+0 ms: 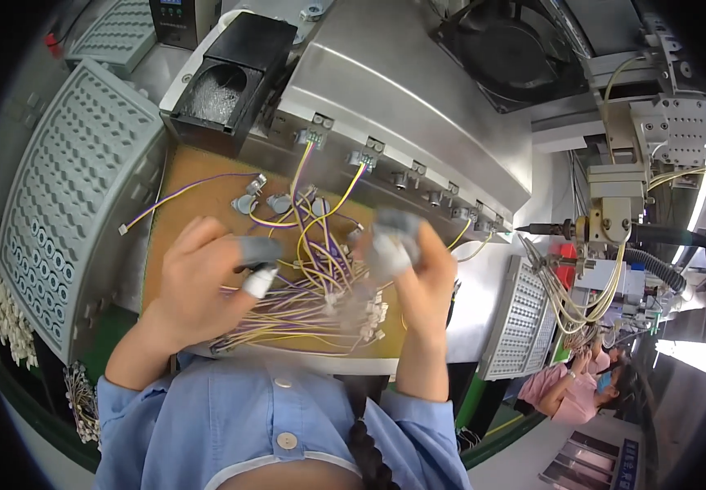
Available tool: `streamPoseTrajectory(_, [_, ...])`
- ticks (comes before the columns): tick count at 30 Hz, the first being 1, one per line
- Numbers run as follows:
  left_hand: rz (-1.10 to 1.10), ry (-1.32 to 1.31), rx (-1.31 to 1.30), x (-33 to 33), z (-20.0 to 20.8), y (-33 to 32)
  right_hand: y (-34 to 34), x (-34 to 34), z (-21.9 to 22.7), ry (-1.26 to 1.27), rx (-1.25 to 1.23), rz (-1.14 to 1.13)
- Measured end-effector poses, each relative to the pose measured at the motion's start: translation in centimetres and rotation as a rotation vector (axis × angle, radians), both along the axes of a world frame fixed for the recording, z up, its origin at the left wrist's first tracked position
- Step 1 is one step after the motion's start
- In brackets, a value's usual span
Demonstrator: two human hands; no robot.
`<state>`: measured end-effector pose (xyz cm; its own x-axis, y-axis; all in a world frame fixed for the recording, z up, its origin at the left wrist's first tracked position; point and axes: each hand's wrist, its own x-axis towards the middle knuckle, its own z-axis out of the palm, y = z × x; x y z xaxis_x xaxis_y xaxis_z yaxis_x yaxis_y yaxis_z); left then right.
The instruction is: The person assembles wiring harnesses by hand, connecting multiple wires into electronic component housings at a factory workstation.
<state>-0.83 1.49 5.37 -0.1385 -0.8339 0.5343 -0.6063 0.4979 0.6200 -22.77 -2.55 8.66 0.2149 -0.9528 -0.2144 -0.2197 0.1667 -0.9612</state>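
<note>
My left hand (198, 282) is over the left side of a brown work mat (175, 184), with a grey cover on one fingertip and a white one on the thumb. Its fingers are curled and the tips drawn close; whatever lies between them cannot be made out. Smeared by motion, my right hand (418, 273) hangs over the right end of a bundle of yellow and purple wires (288, 322) with white connectors. Round silver parts with wire leads (279, 202) lie beyond my hands. Two wired parts (362, 160) sit in a metal fixture (402, 106).
A black box (243, 61) with a round opening stands at the back left. Grey moulded trays (83, 180) lean at the left; another tray (520, 322) is at the right. A pointed tool on a machine arm (545, 229) reaches in from the right. Another person (561, 392) sits beyond.
</note>
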Motion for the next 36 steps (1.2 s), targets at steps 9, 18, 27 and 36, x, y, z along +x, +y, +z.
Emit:
streamPoseTrajectory(9, [0.372, 0.258, 0.193, 8.2, -6.4, 4.0, 1.7, 2.3, -2.2, 0.115, -0.550, 0.381])
streamPoseTrajectory(18, [0.909, -1.264, 1.024, 42.7, -9.2, 13.0, -1.4, 1.7, -1.7, -0.255, -0.436, 0.467])
streamPoseTrajectory(27, [0.958, -0.709, 0.514, 42.5, -11.3, 17.6, -2.0, 2.1, -1.9, -0.234, -0.355, 0.521])
streamPoseTrajectory(36, [0.083, 0.644, 0.390, 5.7, -1.5, 4.5, -0.5, 3.9, -2.2, -0.227, -0.252, 0.383])
